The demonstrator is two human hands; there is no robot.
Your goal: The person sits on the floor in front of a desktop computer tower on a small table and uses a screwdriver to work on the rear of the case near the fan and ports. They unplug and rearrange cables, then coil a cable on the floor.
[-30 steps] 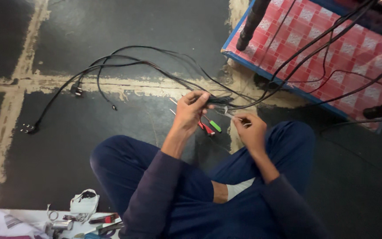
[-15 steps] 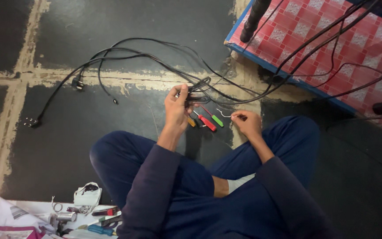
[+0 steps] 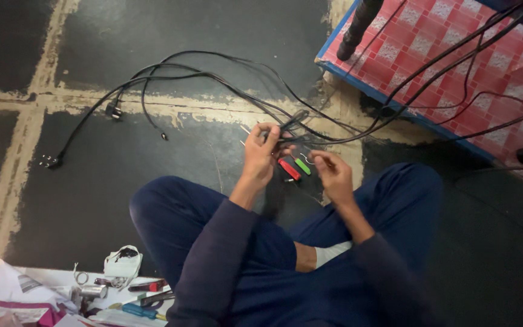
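Dark floor; left hand (image 3: pixel 260 151) clamped on black cable (image 3: pixel 213 79); right hand (image 3: pixel 333 175) pinching thin wire (image 3: pixel 305 158).

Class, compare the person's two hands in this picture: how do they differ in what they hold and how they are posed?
The left hand grips a bundle of black cables; the right hand holds no cable, its fingertips pinched around something too small to identify. The left hand is raised further from the body; the right hand sits lower, nearer the knee. Both hover over the red tool and green tool on the dark floor.
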